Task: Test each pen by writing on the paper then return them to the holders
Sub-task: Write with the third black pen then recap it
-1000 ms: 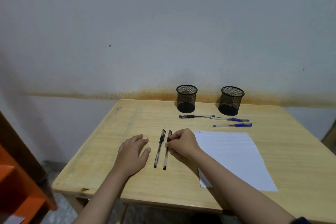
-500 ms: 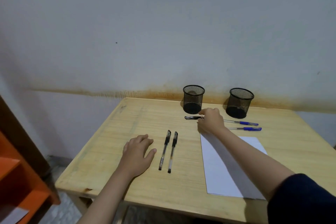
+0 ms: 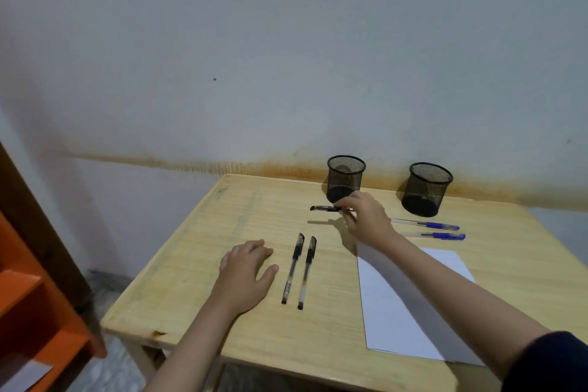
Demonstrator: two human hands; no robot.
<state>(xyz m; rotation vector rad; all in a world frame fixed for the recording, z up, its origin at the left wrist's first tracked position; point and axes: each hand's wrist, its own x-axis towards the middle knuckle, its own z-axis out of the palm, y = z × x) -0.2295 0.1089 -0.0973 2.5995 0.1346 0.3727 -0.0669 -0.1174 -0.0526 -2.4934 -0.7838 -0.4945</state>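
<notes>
Head view: your left hand [image 3: 245, 274] lies flat on the table [image 3: 197, 264], fingers spread. Two black pens [image 3: 299, 270] lie beside it. Your right hand [image 3: 366, 216] pinches another black pen [image 3: 324, 208], lifted near the left holder [image 3: 345, 178]. Paper [image 3: 397, 312] and two blue pens [image 3: 439, 230] sit farther right.

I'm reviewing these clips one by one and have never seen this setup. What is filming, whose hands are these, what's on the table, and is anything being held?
No machine here: a camera worn on a person's head looks forward and down at their own bare hands. The wooden table carries two black mesh holders by the wall, a white paper sheet, two black pens lying side by side, and two blue pens near the right holder. The left hand rests flat, holding nothing. The right hand has a third black pen in its grip, lifted just clear of the table, as its shadow below shows.
</notes>
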